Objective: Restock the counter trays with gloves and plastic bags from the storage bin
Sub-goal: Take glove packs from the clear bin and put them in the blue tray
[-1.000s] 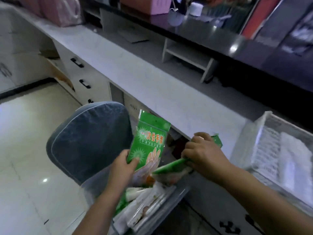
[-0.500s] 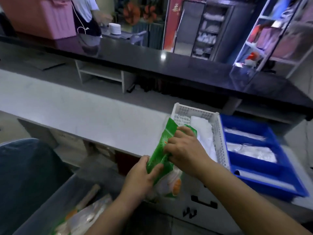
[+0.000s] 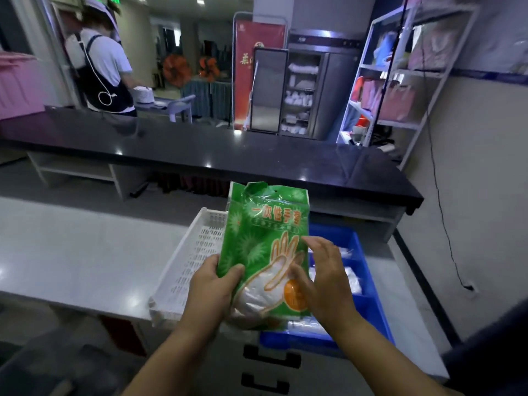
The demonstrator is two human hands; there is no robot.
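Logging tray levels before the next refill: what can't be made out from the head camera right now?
1. White perforated plastic tray: head view, contents hidden behind the green printed glove packet and left hand.
2. Blue plastic tray: head view, near-left compartments covered by the packet and right hand.
3. Packet's small print: head view, too blurred to read.
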